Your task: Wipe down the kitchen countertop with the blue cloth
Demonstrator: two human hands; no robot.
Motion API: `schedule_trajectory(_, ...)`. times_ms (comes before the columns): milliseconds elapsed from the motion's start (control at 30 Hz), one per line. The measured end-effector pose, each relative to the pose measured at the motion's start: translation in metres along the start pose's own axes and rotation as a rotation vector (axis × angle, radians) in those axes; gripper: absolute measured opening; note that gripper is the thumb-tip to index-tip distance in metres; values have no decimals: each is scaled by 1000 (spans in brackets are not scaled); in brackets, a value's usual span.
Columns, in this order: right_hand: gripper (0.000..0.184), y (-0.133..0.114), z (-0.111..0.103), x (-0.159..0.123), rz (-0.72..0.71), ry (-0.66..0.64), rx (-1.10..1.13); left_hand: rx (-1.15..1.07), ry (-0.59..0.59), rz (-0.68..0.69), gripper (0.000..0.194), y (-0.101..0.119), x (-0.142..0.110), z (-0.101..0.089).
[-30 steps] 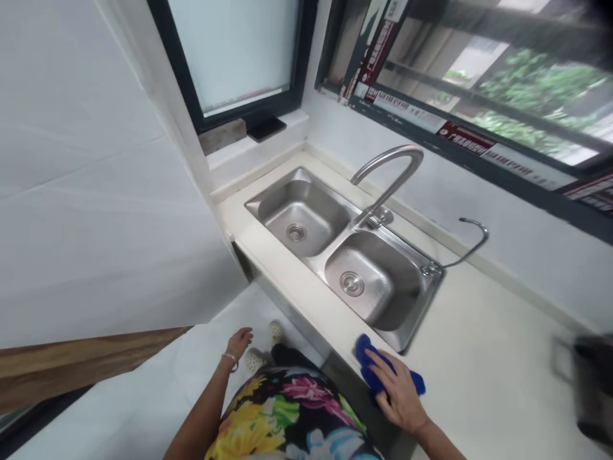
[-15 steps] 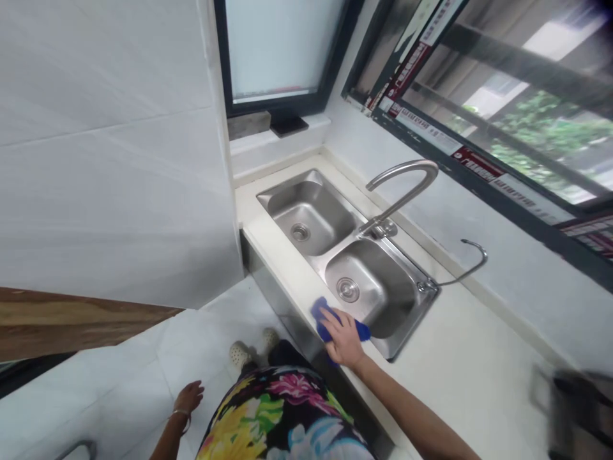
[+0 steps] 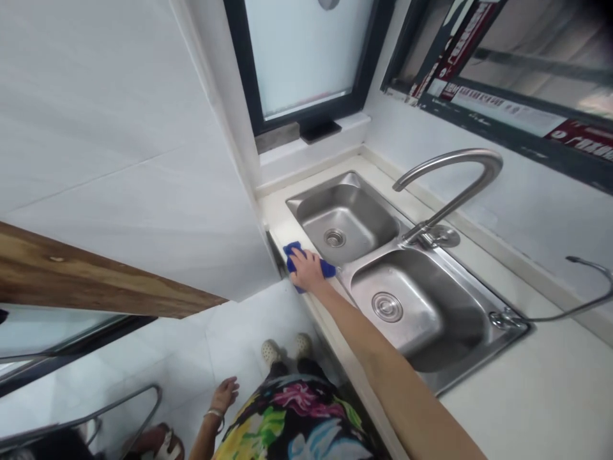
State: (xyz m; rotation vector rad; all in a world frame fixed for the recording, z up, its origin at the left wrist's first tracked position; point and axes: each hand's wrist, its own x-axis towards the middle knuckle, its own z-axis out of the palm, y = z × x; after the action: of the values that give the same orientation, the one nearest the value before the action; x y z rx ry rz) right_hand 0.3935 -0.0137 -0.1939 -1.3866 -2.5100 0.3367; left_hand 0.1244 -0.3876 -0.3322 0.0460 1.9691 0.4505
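My right hand (image 3: 307,269) presses a blue cloth (image 3: 293,249) onto the front strip of the white countertop (image 3: 276,220), its fingers closed over the fabric. The cloth lies beside the far basin of the steel double sink (image 3: 347,263), and part of it hangs at the counter's front edge. Low at my side hangs my left hand (image 3: 225,393), holding nothing, with its fingers loosely apart and a bracelet on the wrist.
A curved steel faucet (image 3: 454,160) rises behind the sink, with a thin small spout (image 3: 575,313) near its right corner. A white wall panel (image 3: 215,191) borders the counter's far left end. A dark metal frame (image 3: 153,390) stands on the tiled floor (image 3: 191,345).
My right hand has slid the blue cloth along the counter's front edge, from beside the near basin to beside the far one. The view has shifted, and my left hand still hangs down.
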Motion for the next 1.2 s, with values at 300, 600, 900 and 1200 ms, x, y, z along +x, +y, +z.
schedule_trajectory(300, 47, 6, -1, -104, -93, 119, 44, 37, 42, 65, 17, -15, -10, 0)
schedule_trajectory(600, 32, 16, -28, -335, -78, 96, -27, 111, -62, 178, 24, 19, 33, -4)
schedule_trajectory(900, 36, 7, -29, -497, 226, 202, -164, 66, -194, 176, 24, 8, 48, 20)
schedule_trajectory(1200, 49, 22, -24, -409, 312, 300, -201, -10, -115, 2, 22, -45, 49, -1)
